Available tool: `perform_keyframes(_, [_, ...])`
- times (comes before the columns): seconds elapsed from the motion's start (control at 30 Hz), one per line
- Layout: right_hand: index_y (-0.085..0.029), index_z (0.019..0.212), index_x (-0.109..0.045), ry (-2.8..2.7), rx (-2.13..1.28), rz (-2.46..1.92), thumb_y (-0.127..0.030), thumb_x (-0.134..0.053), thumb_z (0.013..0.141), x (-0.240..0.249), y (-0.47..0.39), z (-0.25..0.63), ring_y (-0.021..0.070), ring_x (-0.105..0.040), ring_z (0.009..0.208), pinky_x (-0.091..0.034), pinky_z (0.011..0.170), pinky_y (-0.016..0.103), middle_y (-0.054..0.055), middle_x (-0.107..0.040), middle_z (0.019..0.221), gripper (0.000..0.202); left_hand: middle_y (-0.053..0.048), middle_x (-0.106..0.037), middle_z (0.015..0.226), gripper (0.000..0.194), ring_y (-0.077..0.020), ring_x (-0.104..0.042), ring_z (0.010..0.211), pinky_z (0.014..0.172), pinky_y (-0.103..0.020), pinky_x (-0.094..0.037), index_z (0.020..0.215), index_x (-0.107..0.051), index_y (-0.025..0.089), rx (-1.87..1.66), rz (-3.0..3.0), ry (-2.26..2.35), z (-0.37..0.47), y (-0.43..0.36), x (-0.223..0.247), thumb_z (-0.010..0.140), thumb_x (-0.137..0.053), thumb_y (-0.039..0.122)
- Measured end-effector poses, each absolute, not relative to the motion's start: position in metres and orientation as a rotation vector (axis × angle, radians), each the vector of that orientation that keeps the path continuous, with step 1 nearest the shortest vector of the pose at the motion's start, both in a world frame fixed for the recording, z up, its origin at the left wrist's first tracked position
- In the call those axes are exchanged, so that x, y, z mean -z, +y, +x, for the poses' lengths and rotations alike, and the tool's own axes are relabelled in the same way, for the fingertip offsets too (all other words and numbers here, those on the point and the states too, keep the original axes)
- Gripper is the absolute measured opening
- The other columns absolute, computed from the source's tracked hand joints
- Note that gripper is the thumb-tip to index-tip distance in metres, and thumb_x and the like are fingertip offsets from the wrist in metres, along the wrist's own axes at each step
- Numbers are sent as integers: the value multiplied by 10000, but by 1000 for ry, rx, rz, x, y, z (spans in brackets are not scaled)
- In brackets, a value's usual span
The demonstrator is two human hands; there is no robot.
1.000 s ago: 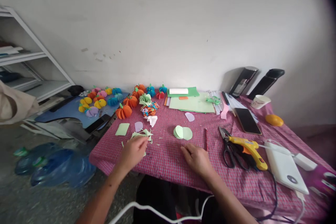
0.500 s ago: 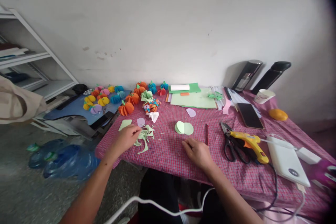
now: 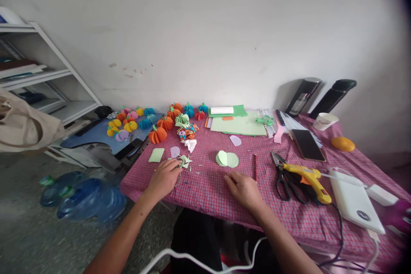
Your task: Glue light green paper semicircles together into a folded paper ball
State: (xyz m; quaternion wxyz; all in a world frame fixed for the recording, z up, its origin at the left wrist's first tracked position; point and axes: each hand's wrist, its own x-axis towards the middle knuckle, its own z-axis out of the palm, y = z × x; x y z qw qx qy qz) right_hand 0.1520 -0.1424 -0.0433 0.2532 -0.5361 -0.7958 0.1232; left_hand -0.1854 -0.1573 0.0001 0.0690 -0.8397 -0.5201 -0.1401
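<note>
My left hand [image 3: 163, 178] is closed over a bunch of pale green paper scraps [image 3: 184, 162] at the left front of the table. Some scraps stick out past the fingertips; the rest lie hidden under the hand. My right hand [image 3: 243, 189] rests loosely curled on the checked cloth, and nothing shows in it. Just beyond it lie light green paper circles [image 3: 232, 160], partly folded up and overlapping. A dark red pencil [image 3: 256, 167] is right of the circles. Behind my left hand are a green paper stack [image 3: 156, 155] and a lilac paper piece [image 3: 175, 152].
Paper pumpkins [image 3: 158, 135] stand at the back left, more on a blue side table [image 3: 96, 135]. Scissors [image 3: 282, 182], a yellow glue gun [image 3: 305, 173], a phone [image 3: 308, 144] and a white power bank [image 3: 356, 201] lie right. A paper cup [image 3: 325, 121] stands behind.
My left hand has moved right and down over the scraps, which are now bunched mostly beneath it. My right hand stays in place beside the circles. The view has shifted slightly.
</note>
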Motion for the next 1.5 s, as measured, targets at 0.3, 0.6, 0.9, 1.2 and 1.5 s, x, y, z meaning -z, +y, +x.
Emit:
perform_keyframes(0.3, [-218,863,-668,-2191,-365,-1440,-365,-452,1033,42,-143,149,178,-697,764,-366,655,259,37,-741,831,312,-81,-707,1205,243,-245,-618,1176,1073,-471,-487,896,-725,220,582,-2452,-1627,-181,-152,3,998,-511,274])
perform_keyframes(0.6, [-217,854,-663,-2214,-302,-1437,-368,-451,1032,44,-144,149,178,-686,735,-337,623,266,41,-737,818,314,-88,-673,1302,195,-267,-597,1242,1106,-471,-469,1005,-749,236,686,-2512,-1696,-181,-148,-3,879,-605,203])
perform_keyframes(0.9, [-224,814,-633,-2190,-319,-1436,-354,-442,1037,42,-143,148,181,-683,735,-337,627,267,31,-722,792,321,-60,-756,1075,216,-191,-669,1038,951,-287,-487,1006,-734,191,784,-2220,-2183,-181,-50,-20,927,-543,254])
perform_keyframes(1.2, [-227,801,-624,-2157,-358,-1419,-339,-449,1030,40,-141,148,182,-679,728,-337,632,276,27,-714,780,309,-159,-722,1082,312,-276,-666,1003,824,-316,-451,1098,-659,161,549,-1998,-2331,-169,11,-2,867,-655,370])
perform_keyframes(1.5, [-220,801,-611,-2140,-397,-1410,-348,-454,1033,45,-140,150,176,-677,728,-325,634,275,20,-710,779,308,-100,-755,947,111,-234,-680,891,738,-289,-412,928,-683,186,609,-2023,-2351,-182,9,1,866,-602,231])
